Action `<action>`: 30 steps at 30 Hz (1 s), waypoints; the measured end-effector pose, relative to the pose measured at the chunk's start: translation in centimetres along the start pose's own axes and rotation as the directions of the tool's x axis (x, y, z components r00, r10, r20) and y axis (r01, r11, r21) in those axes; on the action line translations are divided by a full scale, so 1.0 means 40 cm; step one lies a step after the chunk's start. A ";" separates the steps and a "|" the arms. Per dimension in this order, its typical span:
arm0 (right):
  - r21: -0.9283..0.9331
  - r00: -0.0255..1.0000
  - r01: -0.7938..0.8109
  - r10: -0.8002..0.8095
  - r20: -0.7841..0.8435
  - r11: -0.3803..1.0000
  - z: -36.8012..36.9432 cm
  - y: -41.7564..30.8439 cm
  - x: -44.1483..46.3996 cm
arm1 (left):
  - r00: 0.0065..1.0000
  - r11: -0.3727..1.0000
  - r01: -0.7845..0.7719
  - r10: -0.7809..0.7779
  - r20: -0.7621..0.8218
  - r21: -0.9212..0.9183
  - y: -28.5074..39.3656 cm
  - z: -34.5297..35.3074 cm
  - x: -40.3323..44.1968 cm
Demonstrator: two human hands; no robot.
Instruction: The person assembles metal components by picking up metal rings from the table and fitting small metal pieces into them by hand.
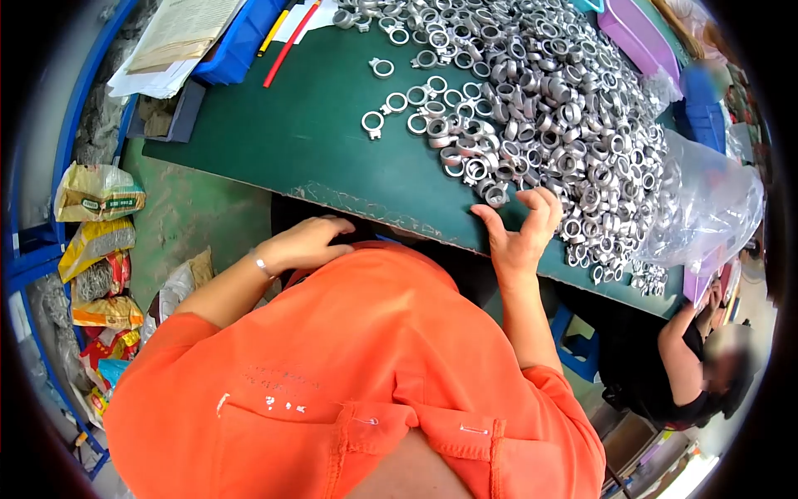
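heaped silvery metal rings (573,108), green tabletop (299,125) (edge (374,208) chipped), right hand (520,243) spread, left hand (301,244) loosely parted

A workshop is indicated: metal rings (565,108) are heaped in bulk on a worn-edged green surface (291,125), bags (100,195) are crammed along a blue rack (33,270), plastic bins (241,46) are set out, and another person (657,358) is seen nearby.

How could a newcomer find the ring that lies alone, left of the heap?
On the green table, find the heap of metal rings. Left of its upper part lies the lone ring. Neighbouring loose rings form a row; this one has bare green all round.
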State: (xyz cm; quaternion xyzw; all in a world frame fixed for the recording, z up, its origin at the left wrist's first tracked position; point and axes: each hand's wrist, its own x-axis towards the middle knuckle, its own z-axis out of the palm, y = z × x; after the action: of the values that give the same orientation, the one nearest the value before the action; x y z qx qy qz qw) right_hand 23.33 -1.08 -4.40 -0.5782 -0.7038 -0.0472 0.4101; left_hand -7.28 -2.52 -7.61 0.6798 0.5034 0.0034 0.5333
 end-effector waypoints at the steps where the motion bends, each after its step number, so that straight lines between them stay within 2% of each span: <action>1: 0.020 0.998 0.005 -0.006 0.068 1.000 -0.006 0.003 -0.008 | 0.996 0.992 -0.084 0.081 0.031 0.096 0.033 -0.030 -0.027; 2: 0.041 0.991 0.011 -0.016 0.136 0.999 -0.010 0.006 -0.015 | 0.985 0.968 -0.169 0.159 0.066 0.186 0.065 -0.056 -0.048; 3: 0.078 0.992 0.008 -0.018 0.126 0.997 -0.006 0.009 -0.019 | 0.985 0.967 -0.170 0.160 0.071 0.188 0.104 -0.079 -0.059; 5: 0.064 0.995 0.005 -0.011 0.097 0.998 -0.003 -0.001 -0.014 | 0.978 0.991 -0.123 0.130 0.164 -0.053 0.176 -0.106 -0.050; 6: 0.049 0.997 0.004 -0.008 0.071 0.999 -0.005 -0.008 -0.008 | 0.970 0.973 -0.211 0.220 0.100 -0.096 0.191 -0.099 -0.036; 9: 0.009 0.981 0.092 -0.092 0.173 0.996 -0.018 -0.017 0.013 | 0.961 0.949 -0.254 0.270 0.063 -0.189 0.239 -0.072 0.029; 11: 0.010 0.976 0.107 -0.107 0.189 0.994 -0.024 -0.018 0.010 | 0.903 0.888 -0.430 0.425 -0.064 -0.161 0.272 -0.045 0.064; 12: 0.120 0.991 0.036 -0.051 0.120 0.992 -0.020 -0.018 0.006 | 0.902 0.888 -0.431 0.426 -0.064 -0.159 0.287 -0.034 0.077; 13: 0.236 0.998 -0.026 0.013 0.057 0.971 -0.017 -0.024 0.008 | 0.940 0.869 -0.328 0.339 -0.036 -0.370 0.299 -0.024 0.090; 14: 0.315 0.992 -0.110 0.085 0.092 0.943 -0.026 -0.038 0.012 | 0.967 0.802 -0.204 0.253 0.010 -0.561 0.308 -0.014 0.099; 16: 0.556 0.939 -0.344 0.260 0.227 0.756 -0.020 -0.055 0.003 | 0.974 0.757 -0.188 0.226 -0.019 -0.625 0.306 0.001 0.115; 19: 0.633 0.952 -0.298 0.169 0.256 0.715 -0.010 -0.075 0.008 | 0.960 0.612 -0.263 0.244 -0.138 -0.746 0.307 -0.004 0.114; 23: 0.653 0.960 -0.258 0.113 0.255 0.712 0.000 -0.096 0.018 | 0.967 0.598 -0.245 0.206 -0.149 -0.763 0.313 -0.028 0.093; 25: 0.539 0.988 0.023 -0.103 0.118 0.842 0.002 -0.097 0.027 | 0.962 0.556 -0.267 0.203 -0.183 -0.787 0.312 -0.016 0.091; 26: 0.540 0.988 0.018 -0.098 0.119 0.841 0.004 -0.100 0.026 | 0.954 0.509 -0.295 0.207 -0.218 -0.809 0.311 -0.010 0.091; 28: 0.629 0.982 -0.156 0.050 0.182 0.761 0.005 -0.105 0.021 | 0.941 0.533 -0.338 0.217 -0.261 -0.776 0.306 0.000 0.092; 29: 0.698 0.966 -0.250 0.124 0.227 0.671 0.009 -0.099 0.006 | 0.904 0.603 -0.428 0.279 -0.324 -0.673 0.302 0.003 0.093; 30: 0.785 0.941 -0.336 0.220 0.257 0.520 0.010 -0.110 0.005 | 0.859 0.658 -0.509 0.347 -0.377 -0.555 0.300 0.006 0.094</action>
State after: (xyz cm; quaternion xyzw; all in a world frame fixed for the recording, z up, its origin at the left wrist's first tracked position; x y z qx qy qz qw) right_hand 19.36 -2.15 -2.76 -0.4282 -0.5671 0.3867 0.5878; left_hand 2.88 0.83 -0.97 0.5520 0.3556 0.3815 0.6506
